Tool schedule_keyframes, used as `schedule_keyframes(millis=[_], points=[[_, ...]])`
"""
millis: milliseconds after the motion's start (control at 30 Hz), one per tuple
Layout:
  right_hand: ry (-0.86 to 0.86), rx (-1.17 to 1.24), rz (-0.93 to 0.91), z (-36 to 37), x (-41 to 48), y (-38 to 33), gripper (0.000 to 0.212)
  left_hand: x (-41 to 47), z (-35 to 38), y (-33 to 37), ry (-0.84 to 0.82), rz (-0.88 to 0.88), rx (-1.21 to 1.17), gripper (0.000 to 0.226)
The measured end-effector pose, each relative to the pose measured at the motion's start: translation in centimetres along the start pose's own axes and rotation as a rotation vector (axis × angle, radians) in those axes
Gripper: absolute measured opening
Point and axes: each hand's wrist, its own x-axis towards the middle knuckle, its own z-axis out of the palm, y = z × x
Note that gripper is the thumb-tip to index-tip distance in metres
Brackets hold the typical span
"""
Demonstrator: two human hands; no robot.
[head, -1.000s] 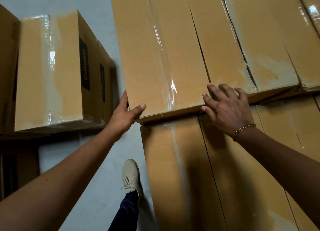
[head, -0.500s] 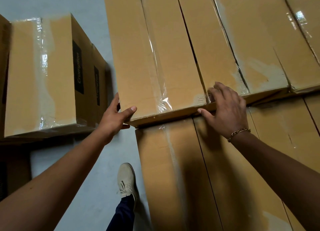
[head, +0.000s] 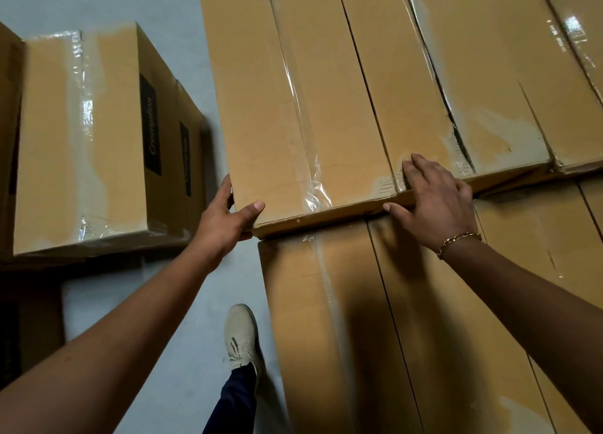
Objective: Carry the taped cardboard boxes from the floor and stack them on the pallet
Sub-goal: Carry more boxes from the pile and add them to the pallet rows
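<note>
I find top box (head: pixel 293 107) under both hands, already set on stack, near edge just above nearer row (head: pixel 326 319) below fingers. Left hand (head: pixel 225 218) grasping near-left corner: thumb on top, fingers along side. Right hand (head: pixel 437 202) flat, fingers straight, pressing lid beside seam. I judge placement nearly done, only squaring left. Spare boxes (head: pixel 65 140) wait left of left fingers, apart. Pallet not visible. Versus second earlier: right fingers farther onto lid, left grip unchanged.
</note>
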Motion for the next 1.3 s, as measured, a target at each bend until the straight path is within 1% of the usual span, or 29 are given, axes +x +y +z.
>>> schedule_keyframes(millis=[233,367,533,667,767,933,1133,1233,1300], points=[[0.006,-0.011,0.005,-0.2,0.0,-0.2,0.077,-0.2,0.0,0.1,-0.011,-0.001,0.010,0.069],[-0.013,-0.043,0.006,-0.2,0.0,-0.6,0.084,0.0,-0.6,0.2,-0.029,-0.017,0.038,0.074],[-0.039,-0.096,0.016,-0.7,0.4,-0.6,0.095,-0.4,-0.3,0.7,-0.093,-0.019,0.068,0.090],[-0.107,-0.107,0.025,-0.4,0.8,-0.6,0.097,-0.4,0.2,-0.3,-0.061,-0.014,0.036,0.086],[-0.109,-0.120,0.036,-0.4,1.0,-0.7,0.096,-0.1,0.4,-0.2,-0.044,-0.022,0.044,0.087],[-0.152,-0.108,0.068,-0.6,1.1,-1.1,0.099,-0.3,0.6,0.2,-0.045,-0.024,0.101,0.087],[-0.264,-0.147,0.136,-2.1,1.7,-1.9,0.103,0.0,-0.4,0.4,-0.126,0.040,0.202,0.094],[-0.339,-0.098,0.199,-3.6,2.5,-3.1,0.103,0.5,-2.1,1.1,-0.191,0.026,0.287,0.085],[-0.346,-0.044,0.235,-4.3,2.6,-4.4,0.099,0.6,-3.7,1.0,-0.191,0.020,0.330,0.079]])
